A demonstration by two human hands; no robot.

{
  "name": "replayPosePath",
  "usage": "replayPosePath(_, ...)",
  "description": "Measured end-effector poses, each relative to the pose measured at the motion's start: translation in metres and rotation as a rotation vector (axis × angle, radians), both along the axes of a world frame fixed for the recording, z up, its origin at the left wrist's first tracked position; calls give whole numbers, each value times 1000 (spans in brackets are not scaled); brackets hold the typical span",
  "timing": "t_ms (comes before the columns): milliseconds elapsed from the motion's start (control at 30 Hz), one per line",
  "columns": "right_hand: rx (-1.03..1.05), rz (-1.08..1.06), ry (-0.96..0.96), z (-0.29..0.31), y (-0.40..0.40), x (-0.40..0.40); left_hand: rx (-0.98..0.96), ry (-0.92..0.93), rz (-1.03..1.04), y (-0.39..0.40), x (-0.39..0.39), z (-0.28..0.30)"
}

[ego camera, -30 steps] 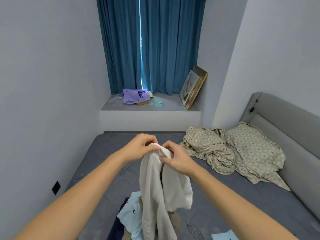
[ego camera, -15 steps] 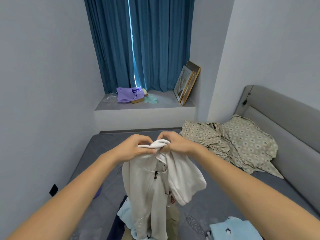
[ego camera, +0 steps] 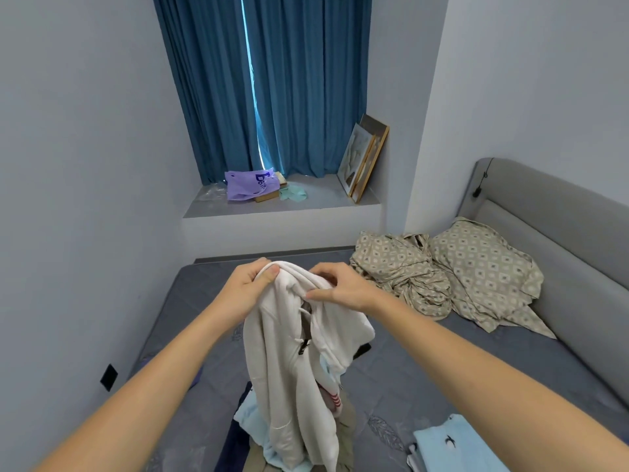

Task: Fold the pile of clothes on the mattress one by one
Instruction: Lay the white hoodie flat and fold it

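While possibly hiding pile (ego camera: 258,434): hoodie (ego camera: 289,369).

Cream zip-front fleece jacket (ego camera: 292,362) hangs upright, bunched at its top, over the grey quilted mattress (ego camera: 459,366). Its hem reaches the mixed clothes pile (ego camera: 252,427). Folded light-blue shirt (ego camera: 449,444) lies apart, right.

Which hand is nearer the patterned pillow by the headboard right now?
Right. The right hand grips the white hoodie on the side toward the patterned pillow; the left hand holds the hoodie's top edge farther over, toward the wall.
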State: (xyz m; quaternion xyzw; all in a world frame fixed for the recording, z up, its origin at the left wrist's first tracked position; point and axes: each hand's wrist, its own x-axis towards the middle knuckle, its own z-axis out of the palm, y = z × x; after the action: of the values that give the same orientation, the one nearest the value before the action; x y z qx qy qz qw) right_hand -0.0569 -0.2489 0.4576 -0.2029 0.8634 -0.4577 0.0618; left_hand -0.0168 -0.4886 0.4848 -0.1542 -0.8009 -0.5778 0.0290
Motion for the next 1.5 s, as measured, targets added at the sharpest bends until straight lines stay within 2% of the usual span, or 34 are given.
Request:
replayPosePath(167,-41,-112,78,-22,0,-2,-55,5,19,-10,-1,-5)
replayPosePath(433,-94,-71,34,-13,-16,-2,-106,34,9,-22,2,-5)
replayPosePath(633,-173,-27,-14,6,-30,-4,-318,79,19,-22,7,-11)
replayPosePath(967,-128,101,-56,17,-64,-6,-352,-28,-8,-11,27,-13)
replayPosePath(1033,-138,102,-76,19,-67,-5,-313,-9,-20,-11,27,-14)
replayPosePath(1233,-268,159,-131,26,-58,1,-15,-45,85,-16,27,-21)
replayPosePath(1333,-236,207,-177,9,-37,0,129,-37,146,-28,27,-23)
replayPosePath(1400,-169,184,-195,-4,-24,-1,125,-25,197,-37,25,-23)
replayPosePath(1500,-178,132,-147,-6,-23,-2,-20,-4,226,-39,22,-22)
